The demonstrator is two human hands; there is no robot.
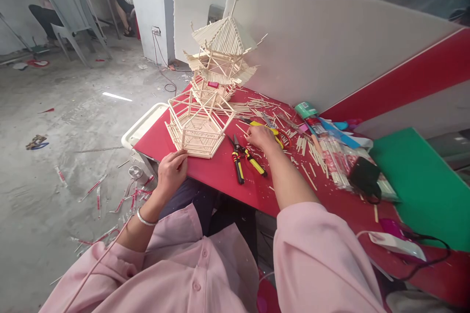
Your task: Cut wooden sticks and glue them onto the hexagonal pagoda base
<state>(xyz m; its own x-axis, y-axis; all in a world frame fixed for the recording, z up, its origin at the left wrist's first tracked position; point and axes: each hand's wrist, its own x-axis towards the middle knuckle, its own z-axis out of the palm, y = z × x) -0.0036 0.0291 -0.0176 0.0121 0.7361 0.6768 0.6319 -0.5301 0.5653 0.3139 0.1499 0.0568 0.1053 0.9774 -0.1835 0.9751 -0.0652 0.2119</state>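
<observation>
A hexagonal frame of thin wooden sticks (196,124) stands on the red table (220,176). My left hand (171,170) grips its near corner with curled fingers. My right hand (259,136) rests further right on the table among loose sticks, fingers bent down over a yellow-handled tool (268,129); whether it grips the tool is unclear. Between my hands lie yellow-and-black snips (244,156). Behind the frame rises a two-tier stick pagoda (222,54).
Packets of sticks (334,156), a green-capped glue bottle (306,110), a black object (363,176) and a green board (422,186) crowd the table's right side. A white panel (330,34) backs the table. Another person sits by a chair (69,5) far left. Litter covers the floor.
</observation>
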